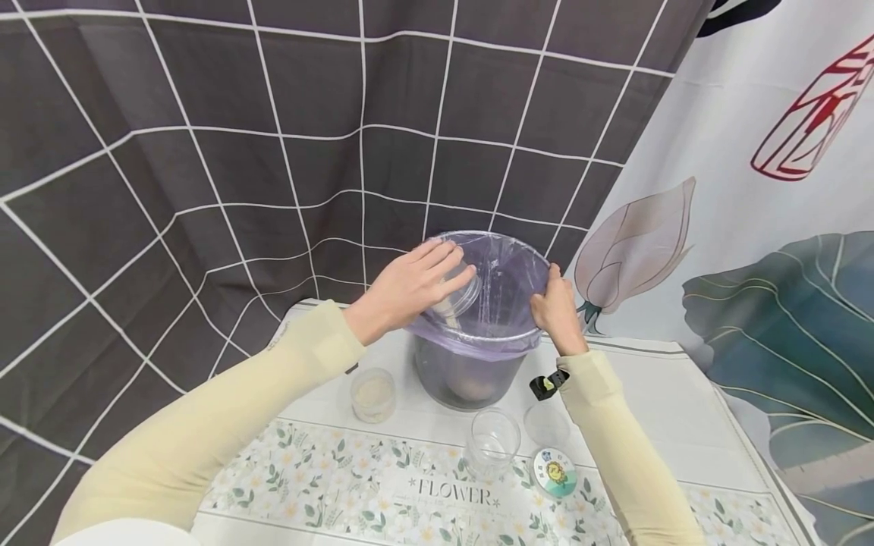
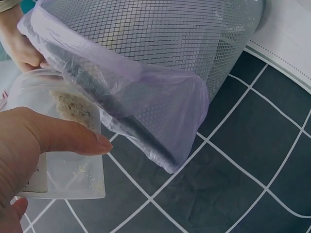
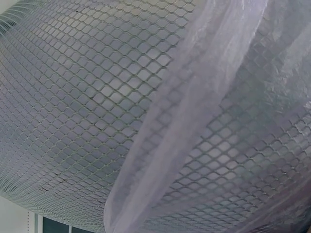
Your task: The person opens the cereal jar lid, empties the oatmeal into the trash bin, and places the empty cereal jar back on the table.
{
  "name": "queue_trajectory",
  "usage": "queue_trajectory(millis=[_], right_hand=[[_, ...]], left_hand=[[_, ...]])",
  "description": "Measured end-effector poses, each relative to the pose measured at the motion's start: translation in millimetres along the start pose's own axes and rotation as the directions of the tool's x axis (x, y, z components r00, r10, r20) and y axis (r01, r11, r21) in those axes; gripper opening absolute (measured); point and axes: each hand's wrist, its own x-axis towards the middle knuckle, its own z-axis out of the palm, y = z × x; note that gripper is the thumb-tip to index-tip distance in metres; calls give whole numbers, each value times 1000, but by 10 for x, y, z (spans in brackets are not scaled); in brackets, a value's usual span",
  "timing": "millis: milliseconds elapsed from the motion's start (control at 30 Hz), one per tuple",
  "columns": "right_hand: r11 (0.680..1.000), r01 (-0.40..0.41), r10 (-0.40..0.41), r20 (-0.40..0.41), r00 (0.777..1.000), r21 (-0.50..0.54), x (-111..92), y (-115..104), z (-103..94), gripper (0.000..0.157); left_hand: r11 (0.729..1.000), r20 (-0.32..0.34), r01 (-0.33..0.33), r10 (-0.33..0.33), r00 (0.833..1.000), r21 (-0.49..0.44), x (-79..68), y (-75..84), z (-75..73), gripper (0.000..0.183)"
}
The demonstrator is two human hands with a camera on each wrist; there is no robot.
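My left hand (image 1: 415,287) grips a clear plastic tub (image 1: 466,297) and holds it tilted over the mouth of a mesh waste bin (image 1: 464,379). A pale, grainy clump (image 2: 74,108) lies inside that tub in the left wrist view, with fine crumbs along its wall and part of a label showing. A thin purple bin bag (image 1: 508,292) lines the bin and folds down over its rim. My right hand (image 1: 556,309) holds the bin's right rim with the bag's edge. Only mesh and bag fill the right wrist view; the right hand is hidden there.
Left of the bin stands another clear tub (image 1: 373,396) with pale contents. In front are an empty clear jar (image 1: 495,438), a clear disc (image 1: 546,423) and a round lid (image 1: 554,473) with a sunflower print. A dark checked curtain (image 1: 328,167) hangs close behind.
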Motion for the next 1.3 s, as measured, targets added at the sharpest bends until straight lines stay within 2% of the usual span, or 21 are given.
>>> queue_trajectory(millis=[167, 567, 800, 1300], right_hand=[[1000, 11, -11, -10, 1000, -5, 3, -3, -10, 67], [1000, 26, -26, -31, 999, -3, 10, 8, -7, 67], [1000, 17, -17, -20, 1000, -1, 5, -1, -3, 67], [1000, 6, -5, -18, 1000, 10, 1, 2, 11, 68]], left_hand=[[999, 21, -25, 24, 999, 28, 31, -17, -10, 59], [990, 16, -123, 122, 992, 62, 72, 14, -12, 43], [980, 61, -171, 166, 984, 96, 47, -2, 10, 42], [959, 84, -239, 228, 970, 153, 112, -12, -40, 41]])
